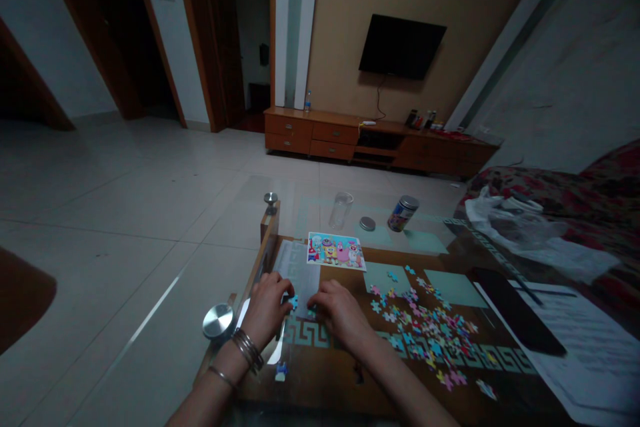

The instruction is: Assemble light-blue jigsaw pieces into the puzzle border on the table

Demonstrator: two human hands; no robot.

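My left hand (pixel 267 307), with bangles on the wrist, rests curled on the glass table (pixel 240 234). My right hand (pixel 343 310) is curled beside it. Between their fingertips lie small blue puzzle pieces (pixel 295 302), which both hands pinch or press. A grey sheet (pixel 300 267) lies just beyond the hands. Behind it sits a colourful cartoon picture card (pixel 336 250). A heap of several loose puzzle pieces (pixel 425 334) spreads out to the right of my right hand. One stray blue piece (pixel 281 370) lies near my left wrist.
A clear cup (pixel 341 208), a round lid (pixel 367 223) and a tin can (pixel 403 212) stand at the table's far side. A dark phone (pixel 515 310) and papers (pixel 590 347) lie right, beside a plastic bag (pixel 520 227) on a floral sofa. Metal knobs (pixel 218 320) mark the table's left edge.
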